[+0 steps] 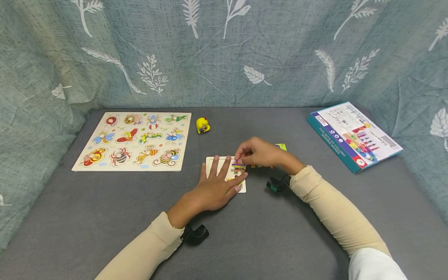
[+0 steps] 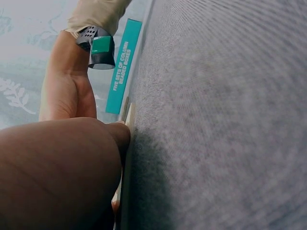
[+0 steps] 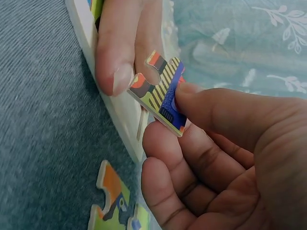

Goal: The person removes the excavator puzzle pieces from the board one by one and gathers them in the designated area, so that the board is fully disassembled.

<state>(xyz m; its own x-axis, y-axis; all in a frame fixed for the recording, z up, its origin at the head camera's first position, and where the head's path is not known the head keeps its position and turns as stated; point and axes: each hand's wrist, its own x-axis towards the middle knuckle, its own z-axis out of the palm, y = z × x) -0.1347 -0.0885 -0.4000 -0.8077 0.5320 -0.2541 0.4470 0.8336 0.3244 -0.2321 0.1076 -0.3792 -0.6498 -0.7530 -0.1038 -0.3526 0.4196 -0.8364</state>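
Note:
My left hand (image 1: 215, 190) lies flat with spread fingers across a small pale wooden puzzle board (image 1: 243, 189). Between thumb and fingers, my right hand (image 1: 260, 152) pinches a jigsaw piece (image 3: 163, 91) printed in blue, yellow-and-black stripes and orange. That piece is tilted over the board's right part, close to the left fingertips. Another loose jigsaw piece (image 3: 112, 196), orange and green, lies on the table beside the board. In the head view the right hand partly hides the loose pieces. In the left wrist view the left hand hides most of the board.
At the left lies a large insect puzzle board (image 1: 185, 144) with its pieces in place. A small yellow toy (image 1: 202, 125) stands beside it. A teal and white box (image 1: 360, 136) lies at the right. A patterned cloth (image 1: 224, 66) hangs behind the grey table (image 1: 262, 241).

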